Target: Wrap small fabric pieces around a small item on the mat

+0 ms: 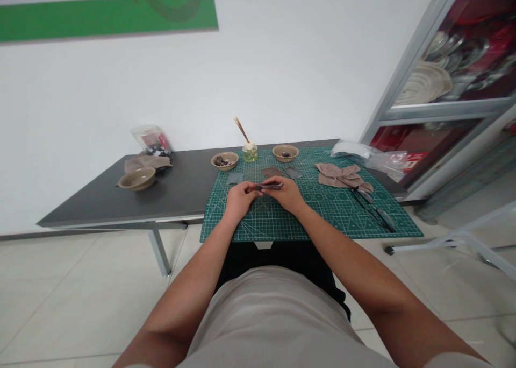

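Note:
Over the green cutting mat (278, 217) my left hand (241, 198) and my right hand (287, 193) meet, fingers closed on a small, flat, dark grey piece (271, 186). It looks like a little pouch or a bit of cloth, but its kind is unclear. Just beyond my hands lie a brown flat piece (272, 172) and a grey flat piece (292, 172). A pale, see-through piece (235, 178) lies beside my left hand. Farther back, a bowl with dark bits (224, 161) and a second bowl (286, 153) stand on the mat.
A reed diffuser bottle (250, 151) stands between the bowls. To the right are a crumpled brown cloth (339, 175), eyeglasses (373, 209) and a clear plastic bag (368, 155). On the dark table's left are another bowl (137, 179), a cloth and a clear package (152, 140).

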A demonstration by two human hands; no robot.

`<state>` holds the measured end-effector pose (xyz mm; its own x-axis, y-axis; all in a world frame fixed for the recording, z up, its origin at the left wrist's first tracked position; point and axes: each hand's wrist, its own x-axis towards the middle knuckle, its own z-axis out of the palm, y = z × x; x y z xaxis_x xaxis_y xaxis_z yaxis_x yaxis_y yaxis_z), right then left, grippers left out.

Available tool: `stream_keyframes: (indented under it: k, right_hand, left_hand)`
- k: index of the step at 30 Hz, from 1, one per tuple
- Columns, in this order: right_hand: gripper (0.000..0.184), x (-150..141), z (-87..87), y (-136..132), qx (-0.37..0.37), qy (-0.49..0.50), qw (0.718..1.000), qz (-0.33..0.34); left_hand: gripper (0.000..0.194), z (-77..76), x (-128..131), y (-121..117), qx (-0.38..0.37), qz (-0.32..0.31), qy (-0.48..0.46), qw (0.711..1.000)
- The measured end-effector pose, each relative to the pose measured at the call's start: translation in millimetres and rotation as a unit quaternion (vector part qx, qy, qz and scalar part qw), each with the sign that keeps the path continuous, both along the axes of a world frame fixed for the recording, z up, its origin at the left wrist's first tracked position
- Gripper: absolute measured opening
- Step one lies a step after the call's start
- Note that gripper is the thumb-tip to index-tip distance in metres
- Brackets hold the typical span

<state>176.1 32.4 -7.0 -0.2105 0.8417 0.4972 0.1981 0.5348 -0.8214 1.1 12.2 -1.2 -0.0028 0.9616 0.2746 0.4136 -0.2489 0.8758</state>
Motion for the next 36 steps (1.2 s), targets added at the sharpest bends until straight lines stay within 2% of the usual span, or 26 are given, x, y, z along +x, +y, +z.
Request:
stream_keyframes:
  k: [7, 15, 20, 25, 33, 36]
  right_hand:
    - [0.016, -1.6, -3.4, 1.3, -0.003, 0.009, 1.000, 0.016]
    - [0.014, -1.7, -5.1, 0.8, -0.019, 0.025, 1.000, 0.005]
    - [0.014, -1.1, -2.7, -3.9, 0.012, -0.014, 1.000, -0.015]
    - [0.016, -0.9, -2.3, -3.6, 0.017, -0.019, 1.000, 0.003]
    - [0.016, -0.9, -3.6, -3.6, 0.004, 0.004, 1.000, -0.015]
    - [0.019, -1.0, -3.8, -2.6, 0.001, -0.005, 1.000, 0.002]
  left_hand:
    - [0.013, -1.4, -2.4, 0.7, -0.002, -0.012, -0.049, 0.999]
    - [0.015, -2.0, -1.9, 1.2, -0.002, -0.013, -0.036, 0.999]
    - [0.017, -4.8, -3.3, 1.9, 0.004, -0.010, -0.053, 0.999]
    - [0.014, -3.9, -3.1, 1.4, -0.001, -0.008, -0.044, 0.999]
    - [0.017, -5.5, -3.5, 1.1, -0.004, -0.008, -0.040, 0.999]
    - [0.015, -5.9, -3.7, 1.6, -0.002, -0.012, -0.042, 0.999]
